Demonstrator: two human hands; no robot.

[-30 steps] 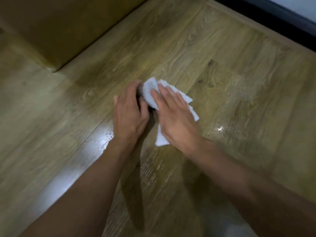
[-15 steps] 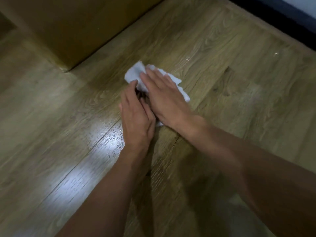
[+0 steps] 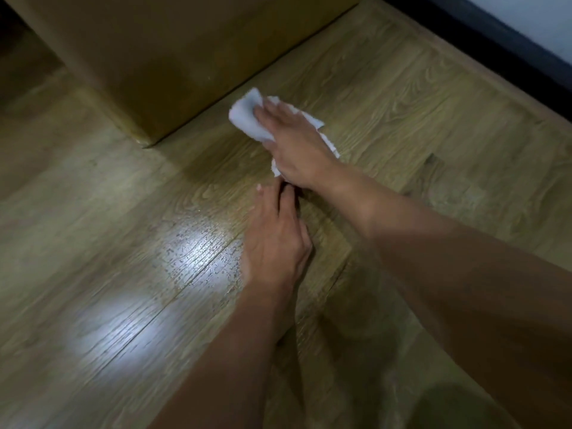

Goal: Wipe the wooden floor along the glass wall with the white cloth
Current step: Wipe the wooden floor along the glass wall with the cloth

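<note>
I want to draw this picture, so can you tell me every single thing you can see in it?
white cloth: one, white, crumpled on the floor near the big brown block, under the right hand.
wooden floor: one, brownish-olive planks, fills most of the view, with a bright shiny patch at lower left.
brown block: one, plain tan-brown, upper left, standing on the floor; I cannot tell what it is.
dark strip: one, black, along the top right edge of the floor, with a pale surface beyond it.
right hand: one, pressed flat on the cloth.
left hand: one, resting on the floor just below the cloth, apart from it or barely at its edge.
</note>
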